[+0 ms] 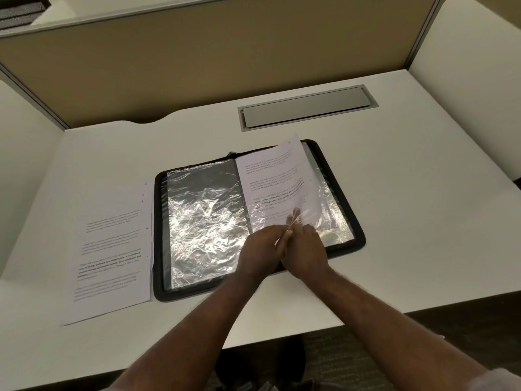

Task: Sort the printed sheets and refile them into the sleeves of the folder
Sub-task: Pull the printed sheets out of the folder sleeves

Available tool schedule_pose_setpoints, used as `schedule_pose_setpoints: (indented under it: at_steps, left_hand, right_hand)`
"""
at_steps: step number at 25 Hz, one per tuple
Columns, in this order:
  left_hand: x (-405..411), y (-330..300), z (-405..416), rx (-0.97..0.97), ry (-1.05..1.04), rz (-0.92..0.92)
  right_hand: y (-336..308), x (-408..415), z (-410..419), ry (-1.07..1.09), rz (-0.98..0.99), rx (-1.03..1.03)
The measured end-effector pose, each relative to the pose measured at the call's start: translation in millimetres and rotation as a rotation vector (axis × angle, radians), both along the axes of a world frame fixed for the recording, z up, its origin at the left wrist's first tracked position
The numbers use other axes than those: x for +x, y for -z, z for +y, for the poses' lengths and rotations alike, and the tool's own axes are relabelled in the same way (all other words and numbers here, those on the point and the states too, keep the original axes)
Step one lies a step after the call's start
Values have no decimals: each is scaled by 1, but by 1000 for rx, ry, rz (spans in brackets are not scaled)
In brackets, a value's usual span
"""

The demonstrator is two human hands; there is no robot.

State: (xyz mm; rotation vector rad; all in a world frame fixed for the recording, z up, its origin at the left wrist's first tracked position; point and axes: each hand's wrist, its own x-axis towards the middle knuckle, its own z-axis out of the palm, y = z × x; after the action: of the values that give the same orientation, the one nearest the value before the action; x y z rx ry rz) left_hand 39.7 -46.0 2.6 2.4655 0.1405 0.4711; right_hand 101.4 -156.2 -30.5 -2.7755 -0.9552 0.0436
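1. Both forearms reach in over the near edge of the white desk (366, 235), which has bare room to the right of the folder and a strip in front of it.
2. The left hand (260, 248) and right hand (306, 249) meet at the near edge of the folder's right page; the left hand's fingers pinch the thin edge of the clear sleeve (329, 210), and the right hand's fingers reach into or under the sleeve (its hold is not clear through the plastic).
3. The black zip folder (358, 221) lies open and flat in the middle of the desk, its left-hand sleeve (203, 221) crinkled, shiny and without paper.
4. A printed sheet (276, 176) stands partly in the right sleeve, its far end sticking out and curling up past the folder's far edge.
5. A stack of printed sheets (112, 249) lies just left of the folder, touching its edge.
6. Farther back, a grey cable-hatch lid (307, 108) sits in the desk, before the tan partition (197, 66).
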Motion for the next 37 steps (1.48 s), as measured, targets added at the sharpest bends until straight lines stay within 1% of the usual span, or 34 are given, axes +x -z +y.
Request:
schedule_pose_setpoints:
  at_steps: [2, 5, 8, 11, 16, 18, 19, 22, 25, 28, 30, 32, 33, 34, 35, 36, 37]
  left_hand:
    - [-2, 1, -2, -26, -19, -2]
    - [-8, 3, -1, -101, -110, 75]
    - [-16, 6, 5, -131, -179, 91]
    - [-28, 11, 9, -189, -247, 108]
    - [-63, 20, 0, -291, -371, 118]
    - [-77, 26, -6, -356, -407, 174]
    - [-84, 28, -9, -417, -422, 224]
    - [-96, 22, -23, -678, -495, 391]
    - [-98, 23, -34, -886, -560, 456]
    - [-98, 33, -42, -1154, -620, 452]
    - [-105, 38, -50, -1248, -623, 415]
    - [-121, 38, -60, -1257, -615, 413]
    - [-130, 37, -64, -1249, -613, 422]
    - [-140, 36, -68, -1242, -611, 430]
    - [-148, 35, -71, -1236, -609, 435]
    - [-155, 35, -73, -1229, -606, 436]
    - [-162, 34, -76, -1218, -600, 436]
  right_hand:
    - [-4, 9, -5, -23, 14, 64]
    - [1, 11, -17, -51, -73, 101]
    - [7, 12, -36, -87, -178, 143]
    - [8, 10, -55, -133, -243, 205]
    - [13, -5, -78, -186, -283, 216]
    - [14, -13, -88, -183, -310, 233]
    - [14, -18, -93, -183, -321, 238]
    - [14, -38, -110, -193, -348, 258]
    - [11, -63, -126, -171, -347, 295]
    - [7, -92, -143, -122, -346, 330]
    - [-1, -112, -158, -108, -319, 338]
    - [-16, -126, -173, -18, -257, 346]
    - [-28, -128, -178, 96, -215, 371]
    - [-39, -126, -183, 256, -146, 408]
    - [-49, -119, -185, 426, -24, 437]
    - [-54, -106, -186, 575, 147, 437]
    - [-57, -93, -185, 659, 353, 415]
